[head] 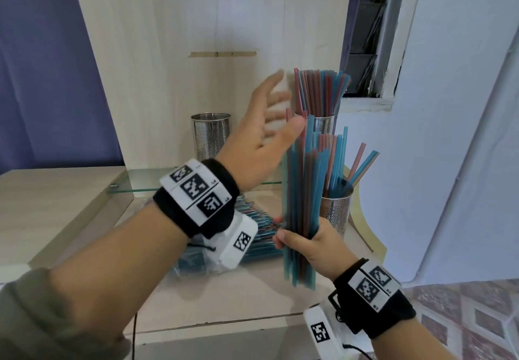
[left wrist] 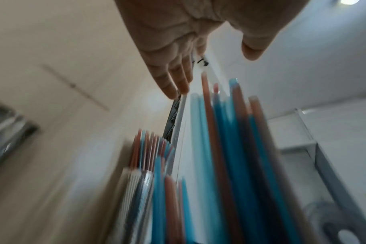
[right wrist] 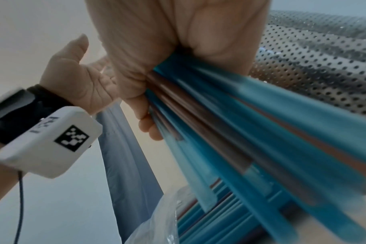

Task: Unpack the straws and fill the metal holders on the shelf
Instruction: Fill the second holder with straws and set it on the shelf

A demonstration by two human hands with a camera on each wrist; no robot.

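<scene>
My right hand [head: 304,243] grips a thick upright bundle of blue and red straws [head: 310,191] near its lower end; the same bundle of straws [right wrist: 230,125] fans out of the fist in the right wrist view. My left hand [head: 269,123] is raised with fingers spread beside the bundle's top, holding nothing. On the shelf stand three perforated metal holders: an empty one [head: 211,134] at the back left, a full one [head: 323,123] at the back right, and a nearer one [head: 337,213] with a few straws.
A clear plastic bag of more straws [head: 252,236] lies on the lower wooden shelf [head: 224,298] under my left wrist. A glass shelf [head: 140,182] carries the rear holders. The cabinet's wooden back panel [head: 196,22] rises behind, a white wall [head: 449,134] to the right.
</scene>
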